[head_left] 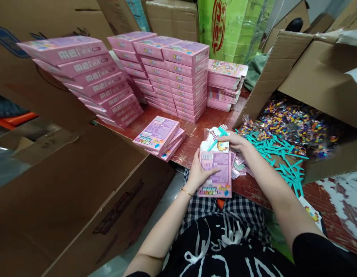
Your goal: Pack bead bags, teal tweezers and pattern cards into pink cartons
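Observation:
My left hand (198,173) grips a flat pink box (217,182) over my lap, its thumb lying across the printed back. The box's top end, facing away from me, is open. There my right hand (235,141) pinches a teal T-shaped plastic tool (214,143) together with printed pattern cards (224,147). These lie at the mouth of the box; how far they go inside is hidden. Beside the box on the table are small bags (239,165). A heap of similar teal tools (285,154) lies right of my right hand.
Closed pink boxes stand in a leaning stack (100,82) and a block (184,80); a few more (158,132) lie at the table's left edge. Flat box blanks (224,82) are piled behind. An open carton (282,65) spills bagged colourful pieces (294,123). A large carton (109,207) stands left.

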### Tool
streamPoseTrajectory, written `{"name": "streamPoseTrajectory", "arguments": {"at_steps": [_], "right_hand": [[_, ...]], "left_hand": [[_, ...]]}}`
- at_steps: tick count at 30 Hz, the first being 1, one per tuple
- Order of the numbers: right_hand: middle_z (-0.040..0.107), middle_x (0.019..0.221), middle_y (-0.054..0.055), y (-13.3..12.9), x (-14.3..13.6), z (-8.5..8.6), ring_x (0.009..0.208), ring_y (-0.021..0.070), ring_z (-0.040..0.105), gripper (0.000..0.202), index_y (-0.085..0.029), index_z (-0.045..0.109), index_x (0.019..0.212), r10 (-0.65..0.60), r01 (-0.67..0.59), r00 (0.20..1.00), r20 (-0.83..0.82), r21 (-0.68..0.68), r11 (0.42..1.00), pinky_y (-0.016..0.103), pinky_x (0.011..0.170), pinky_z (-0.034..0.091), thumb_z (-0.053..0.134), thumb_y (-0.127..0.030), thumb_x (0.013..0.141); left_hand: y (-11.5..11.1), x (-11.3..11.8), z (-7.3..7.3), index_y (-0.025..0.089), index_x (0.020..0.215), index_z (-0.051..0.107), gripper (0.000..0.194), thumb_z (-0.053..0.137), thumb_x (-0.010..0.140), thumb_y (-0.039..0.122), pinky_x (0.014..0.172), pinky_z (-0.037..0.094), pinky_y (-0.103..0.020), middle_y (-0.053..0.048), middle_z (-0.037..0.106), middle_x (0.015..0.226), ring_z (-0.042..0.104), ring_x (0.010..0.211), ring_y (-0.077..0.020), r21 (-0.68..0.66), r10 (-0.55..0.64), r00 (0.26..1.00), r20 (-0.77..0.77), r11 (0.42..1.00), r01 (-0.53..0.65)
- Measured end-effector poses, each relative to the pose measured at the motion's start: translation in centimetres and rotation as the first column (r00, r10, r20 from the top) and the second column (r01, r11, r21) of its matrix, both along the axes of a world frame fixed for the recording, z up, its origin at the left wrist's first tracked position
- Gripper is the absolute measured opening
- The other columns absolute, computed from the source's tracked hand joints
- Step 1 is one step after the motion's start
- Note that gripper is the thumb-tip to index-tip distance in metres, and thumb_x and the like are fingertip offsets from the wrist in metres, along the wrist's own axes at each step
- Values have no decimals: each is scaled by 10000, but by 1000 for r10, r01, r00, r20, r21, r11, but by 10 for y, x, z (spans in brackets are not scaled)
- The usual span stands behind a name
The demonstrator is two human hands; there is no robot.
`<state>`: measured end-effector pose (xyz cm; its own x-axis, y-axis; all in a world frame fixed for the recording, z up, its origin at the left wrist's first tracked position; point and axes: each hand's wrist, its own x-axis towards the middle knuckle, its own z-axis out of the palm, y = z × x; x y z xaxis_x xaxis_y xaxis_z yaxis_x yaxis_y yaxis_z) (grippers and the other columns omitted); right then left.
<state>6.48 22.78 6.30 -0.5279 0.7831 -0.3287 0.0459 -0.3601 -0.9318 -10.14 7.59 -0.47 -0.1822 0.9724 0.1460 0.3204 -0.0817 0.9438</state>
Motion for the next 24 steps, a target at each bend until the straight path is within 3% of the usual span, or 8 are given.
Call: {"name": "streamPoseTrajectory", "arguments": {"at_steps": [3,8,14,17,19,21,23,24], "right_hand": [[725,833,17,-51,11,27,710,184,692,434,-161,668,928,96,-108,993,64,217,970,324,691,581,875,-307,575],[695,859,10,-128,45,55,781,186,662,416,-176,667,985,20,-152,970,243,538,829,299,705,549,839,-360,654],[687,1053,67,-182,66,34,898,215,663,575,-196,642,1146,90,-275,935,342,542,794,346,796,556,829,-436,658],[633,1226,95,-190,71,29,1046,220,632,523,-232,598,1236,-109,-121,954,279,690,714,373,895,526,751,-414,770],[687,1097,87,-194,72,27,1002,203,645,236,-219,680,1062,-163,-116,951,263,791,601,367,880,519,615,-371,893],[720,885,68,-199,74,24,859,182,669,251,-200,709,867,-66,-238,945,321,812,533,338,803,525,523,-347,949],[717,774,50,-205,81,18,749,168,664,281,-199,709,816,-37,-295,929,367,799,524,324,755,522,522,-359,950],[719,783,50,-209,86,13,757,173,665,263,-204,712,840,-118,-237,928,352,807,541,332,773,521,535,-368,943]], "left_hand": [[-25,3,16,191,1373,366,1062,898,499,476,1077,417,-482,-168,500,1394,527,1266,-323,-7,-36,967,252,999,40],[-80,11,45,222,1368,410,1053,920,471,433,1026,470,-486,-131,552,1330,563,1212,-336,-27,-253,918,306,961,274],[-104,23,39,210,1368,389,995,903,535,392,971,499,-477,-114,590,1251,616,1109,-305,-128,-231,934,273,953,273],[-106,27,34,203,1368,369,977,888,562,390,1006,475,-459,-116,563,1291,590,1155,-295,-137,-209,947,243,959,247],[-107,30,34,195,1377,349,954,865,601,400,1011,469,-453,-120,556,1294,584,1160,-289,-140,-216,949,229,958,251],[-107,33,34,187,1371,353,903,838,642,409,1011,464,-447,-126,549,1298,578,1163,-285,-140,-231,950,209,955,263],[-108,36,32,184,1366,354,863,817,674,410,992,472,-435,-123,563,1263,591,1135,-274,-128,-236,948,212,955,266],[-108,37,30,189,1377,334,866,809,686,408,966,486,-425,-114,582,1222,611,1091,-261,-118,-235,944,232,956,267]]}}
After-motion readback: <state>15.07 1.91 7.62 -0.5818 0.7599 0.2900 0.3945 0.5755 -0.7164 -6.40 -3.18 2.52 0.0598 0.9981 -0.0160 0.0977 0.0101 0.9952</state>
